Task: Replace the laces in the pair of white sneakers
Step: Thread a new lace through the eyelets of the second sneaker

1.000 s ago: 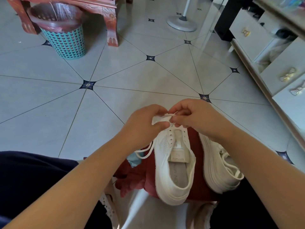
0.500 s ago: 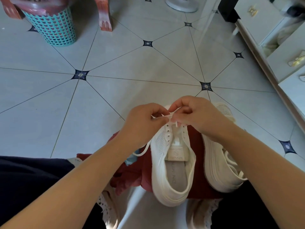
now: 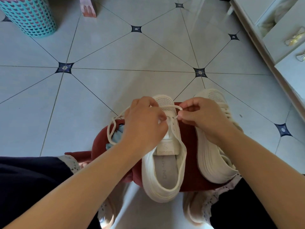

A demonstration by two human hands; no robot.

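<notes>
Lacing is judged barely begun: over the unlaced sneaker [image 3: 158, 187], the lace [image 3: 168, 106] is gripped by the curled left hand [image 3: 145, 123] and pinched by the right hand [image 3: 203, 119]; eyelet threading is required next.

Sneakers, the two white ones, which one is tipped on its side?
The sneaker on the right, its sole turned toward the middle sneaker, which sits upright with its insole showing.

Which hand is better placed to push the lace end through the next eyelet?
Probably the right hand: it pinches the lace end beside the eyelets of the middle sneaker. The left hand grips the lace further back, its slack looping away.
</notes>
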